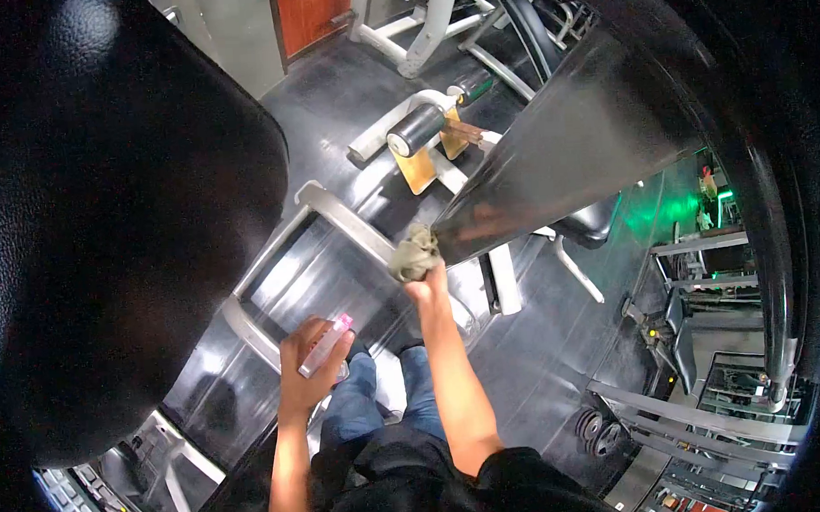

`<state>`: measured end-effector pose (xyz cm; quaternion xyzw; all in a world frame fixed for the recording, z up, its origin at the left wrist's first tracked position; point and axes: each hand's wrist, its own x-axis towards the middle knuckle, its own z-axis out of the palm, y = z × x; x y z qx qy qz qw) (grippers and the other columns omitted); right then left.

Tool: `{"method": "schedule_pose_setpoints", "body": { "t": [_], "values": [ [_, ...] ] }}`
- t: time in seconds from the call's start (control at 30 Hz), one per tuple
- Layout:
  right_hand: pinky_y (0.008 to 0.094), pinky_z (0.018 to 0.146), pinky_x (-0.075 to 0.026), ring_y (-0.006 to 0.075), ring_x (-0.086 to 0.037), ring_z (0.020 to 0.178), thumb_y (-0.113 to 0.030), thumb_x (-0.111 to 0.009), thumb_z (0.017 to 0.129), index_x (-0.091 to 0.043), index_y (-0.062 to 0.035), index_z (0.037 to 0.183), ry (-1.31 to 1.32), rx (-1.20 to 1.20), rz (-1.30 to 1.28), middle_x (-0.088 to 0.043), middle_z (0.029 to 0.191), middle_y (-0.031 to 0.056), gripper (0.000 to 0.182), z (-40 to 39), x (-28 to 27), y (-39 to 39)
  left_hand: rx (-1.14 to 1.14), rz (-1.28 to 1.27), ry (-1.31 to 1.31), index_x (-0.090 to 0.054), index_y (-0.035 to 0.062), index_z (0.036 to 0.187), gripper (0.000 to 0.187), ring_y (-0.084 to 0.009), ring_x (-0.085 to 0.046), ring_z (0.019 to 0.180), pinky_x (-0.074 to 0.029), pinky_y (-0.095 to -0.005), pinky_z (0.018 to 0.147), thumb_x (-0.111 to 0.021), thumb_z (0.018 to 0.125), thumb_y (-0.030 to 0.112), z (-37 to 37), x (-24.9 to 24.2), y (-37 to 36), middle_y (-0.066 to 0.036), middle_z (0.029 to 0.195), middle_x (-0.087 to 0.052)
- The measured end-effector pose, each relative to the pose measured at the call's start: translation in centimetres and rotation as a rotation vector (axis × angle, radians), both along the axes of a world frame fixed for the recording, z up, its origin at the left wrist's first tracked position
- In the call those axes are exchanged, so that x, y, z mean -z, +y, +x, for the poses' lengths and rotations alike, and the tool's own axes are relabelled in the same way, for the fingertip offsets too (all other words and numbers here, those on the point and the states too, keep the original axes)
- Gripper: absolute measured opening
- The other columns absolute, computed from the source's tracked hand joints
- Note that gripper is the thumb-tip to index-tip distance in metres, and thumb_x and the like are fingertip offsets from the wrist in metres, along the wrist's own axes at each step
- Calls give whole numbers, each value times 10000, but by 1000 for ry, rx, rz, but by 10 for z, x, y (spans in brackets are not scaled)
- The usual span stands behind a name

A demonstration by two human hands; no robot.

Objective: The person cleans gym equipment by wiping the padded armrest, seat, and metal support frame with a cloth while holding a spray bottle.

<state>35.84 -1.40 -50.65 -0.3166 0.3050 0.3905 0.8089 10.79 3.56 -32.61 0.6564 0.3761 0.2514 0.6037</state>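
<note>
My left hand (304,375) is closed around a small clear spray bottle (323,351) with a pink top, held low in front of my body. My right hand (429,283) grips a crumpled grey-green cloth (415,255). The cloth is at the lower end of a long, glossy black panel (570,148), which slants up to the right. Its surface carries a dull reddish reflection. My right fingers are largely hidden behind the cloth.
A large black padded piece (133,195) fills the left side. Ahead stand a white-framed bench with black rollers (417,130) and yellow plates (415,170). A pale metal frame (349,224) crosses near my feet. Weight plates (598,432) and racks are at the lower right.
</note>
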Motion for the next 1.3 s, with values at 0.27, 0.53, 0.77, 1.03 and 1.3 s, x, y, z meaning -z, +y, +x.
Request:
{"method": "schedule_pose_setpoints", "body": {
  "t": [0.27,0.53,0.77,1.03,1.3],
  "values": [
    [409,809,-547,238,-643,858,-387,-544,978,-653,-133,1103,-94,-105,139,-689,968,51,304,-28,-111,-68,-27,33,11,-686,-7,892,166,-131,-552,679,-428,-301,622,-763,866,138,12,-18,2,-58,747,-580],
    [421,855,-553,251,-672,935,-357,-575,973,-654,-103,1147,-91,-282,209,-702,1055,72,317,-56,-154,-78,24,406,-146,-702,35,982,150,-255,-647,741,-497,-352,684,-760,853,87,24,-23,3,-104,833,-663],
    [379,789,-568,237,-661,818,-299,-640,892,-618,-64,1222,-191,-385,171,-699,1042,119,406,-50,-189,-78,11,262,-70,-699,27,929,94,-198,-621,704,-480,-343,650,-739,858,75,25,-50,-4,-95,799,-654],
    [301,763,-570,157,-639,812,-164,-588,935,-531,-43,1350,-345,-718,307,-675,1103,132,436,-36,-208,-69,-180,104,-8,-684,8,835,268,-138,-557,649,-431,-317,604,-730,897,264,16,-77,-40,-62,720,-613],
    [335,738,-607,190,-690,825,-229,-615,983,-601,-28,1199,-344,-1076,456,-701,1009,123,296,-15,-205,-84,-463,334,-169,-645,-4,806,245,-129,-504,651,-400,-302,592,-715,892,214,25,-95,-112,-44,712,-532]
  ]
}}
